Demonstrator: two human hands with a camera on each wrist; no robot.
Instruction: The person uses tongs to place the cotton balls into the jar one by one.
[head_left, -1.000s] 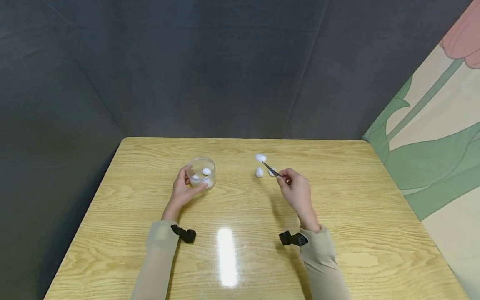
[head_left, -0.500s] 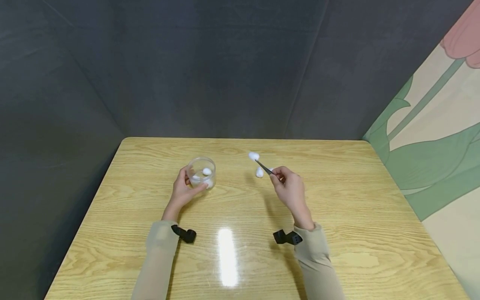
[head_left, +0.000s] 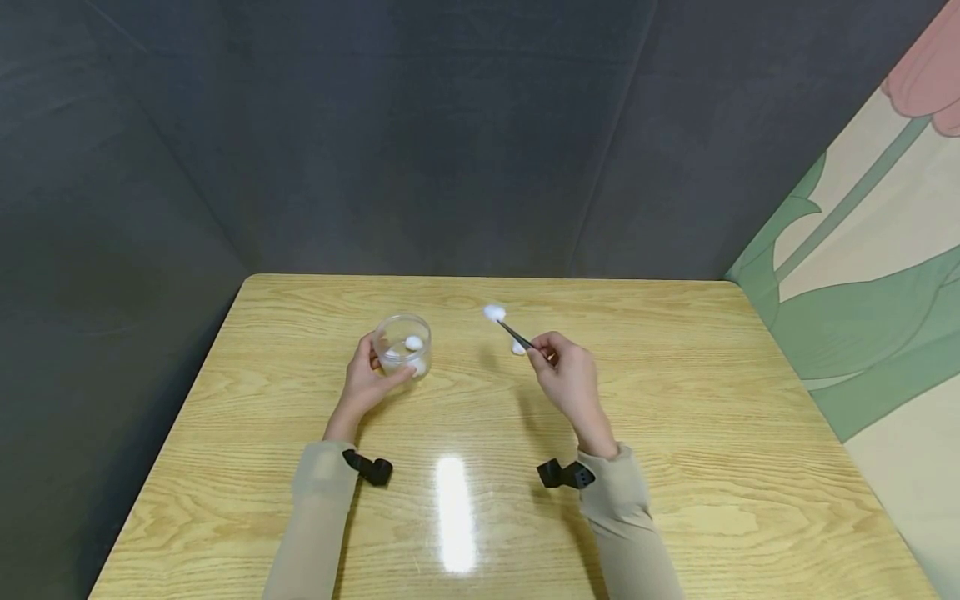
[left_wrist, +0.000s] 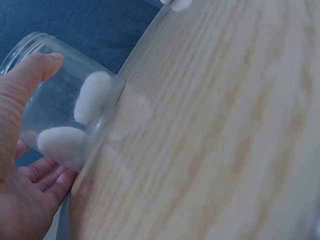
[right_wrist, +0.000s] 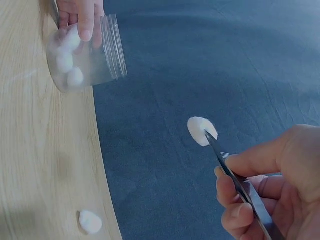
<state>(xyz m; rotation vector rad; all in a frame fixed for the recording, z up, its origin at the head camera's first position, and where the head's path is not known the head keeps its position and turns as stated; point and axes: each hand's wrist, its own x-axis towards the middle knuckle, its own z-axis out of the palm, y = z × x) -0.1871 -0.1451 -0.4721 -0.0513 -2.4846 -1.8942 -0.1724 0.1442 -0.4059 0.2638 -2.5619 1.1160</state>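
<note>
A clear plastic jar (head_left: 403, 342) stands on the wooden table (head_left: 675, 433) with a few white cotton balls inside (left_wrist: 92, 97). My left hand (head_left: 367, 379) grips its side, thumb and fingers curled round it (left_wrist: 30, 80). My right hand (head_left: 566, 379) pinches dark tweezers (head_left: 517, 336) that hold a white cotton ball (head_left: 493, 312) in the air, to the right of the jar. In the right wrist view the tweezers (right_wrist: 240, 187) clamp the ball (right_wrist: 201, 131), with the jar (right_wrist: 85, 50) further off. Another cotton ball (head_left: 517, 347) lies on the table just under the tweezers.
A loose cotton ball (right_wrist: 90, 221) lies on the table in the right wrist view. Dark grey fabric walls (head_left: 420, 133) close the back and left; a panel with a floral print (head_left: 862, 275) stands on the right. Black wrist camera mounts (head_left: 371, 468) sit on both sleeves.
My right hand has moved left with the tweezers and the cotton ball, closer to the jar. The left hand and jar have stayed in place.
</note>
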